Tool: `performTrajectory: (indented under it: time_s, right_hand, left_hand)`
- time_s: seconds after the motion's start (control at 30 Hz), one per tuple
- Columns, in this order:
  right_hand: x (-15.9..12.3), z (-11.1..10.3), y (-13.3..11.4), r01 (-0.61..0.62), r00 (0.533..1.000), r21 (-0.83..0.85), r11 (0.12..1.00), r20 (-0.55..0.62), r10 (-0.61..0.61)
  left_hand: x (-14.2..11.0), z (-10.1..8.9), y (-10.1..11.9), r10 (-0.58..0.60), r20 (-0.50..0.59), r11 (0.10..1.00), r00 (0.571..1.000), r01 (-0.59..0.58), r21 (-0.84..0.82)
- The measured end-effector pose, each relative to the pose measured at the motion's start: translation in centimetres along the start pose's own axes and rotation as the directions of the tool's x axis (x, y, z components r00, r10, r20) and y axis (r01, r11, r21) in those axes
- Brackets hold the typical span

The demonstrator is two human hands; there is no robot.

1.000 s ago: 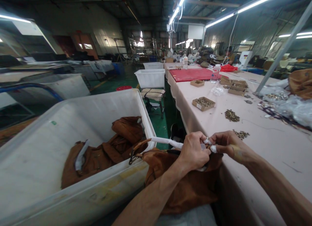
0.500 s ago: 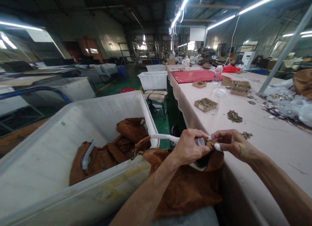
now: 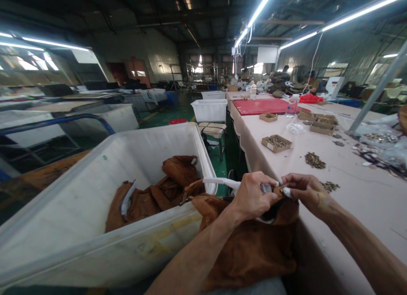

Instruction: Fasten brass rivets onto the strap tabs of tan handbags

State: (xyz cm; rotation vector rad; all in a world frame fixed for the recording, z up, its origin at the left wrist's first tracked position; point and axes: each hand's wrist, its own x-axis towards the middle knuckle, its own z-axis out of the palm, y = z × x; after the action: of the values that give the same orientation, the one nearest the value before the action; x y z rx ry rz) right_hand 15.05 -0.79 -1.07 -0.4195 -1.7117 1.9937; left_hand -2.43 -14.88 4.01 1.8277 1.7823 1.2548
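A brown suede-like bag (image 3: 251, 252) hangs at the table's edge in front of me, its dark mouth partly open. My left hand (image 3: 254, 195) is closed on the bag's top edge, by a small brown leather tab (image 3: 279, 190). From that hand a handle wrapped in white (image 3: 222, 181) sticks out to the left. My right hand (image 3: 307, 192) pinches the tab's other side, fingertips close to the left hand's. White wrapping covers some fingertips. Any small fitting between the fingers is too hidden to make out.
On my left stands a large white bin (image 3: 152, 146) with more brown bags (image 3: 149, 201) inside. The pale-covered table (image 3: 359, 210) on my right carries small metal fittings in piles (image 3: 314, 160), a cardboard tray of fittings (image 3: 276, 143), a bottle (image 3: 291, 106) and a red sheet (image 3: 263, 106).
The view has shifted slightly left and up, so everything sits a little farther right and lower. Both hands keep their hold on the bag's edge, with only slight finger movement.
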Motion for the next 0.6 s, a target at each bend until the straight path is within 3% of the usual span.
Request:
performTrajectory:
  time_s: [0.23,0.43,0.53,0.6]
  right_hand:
    - [0.0,0.2,0.0,0.039,0.999,0.028,0.999,0.026,-0.039]
    - [0.6,1.4,-0.7,0.121,0.993,0.053,0.991,0.002,-0.121]
    - [0.8,1.1,-1.0,0.158,0.986,-0.015,0.987,-0.044,-0.159]
    - [0.9,0.8,-1.1,0.194,0.976,-0.052,0.980,-0.091,-0.198]
  left_hand:
    - [-0.5,-0.8,0.9,-0.003,-0.012,0.999,1.000,0.004,0.038]
    - [-0.2,-1.6,2.0,-0.011,-0.049,0.985,0.999,0.019,0.170]
    - [0.0,-2.4,2.2,-0.017,0.035,0.936,0.999,0.003,0.352]
    - [-0.6,-3.0,1.8,-0.116,0.143,0.839,0.983,0.020,0.544]
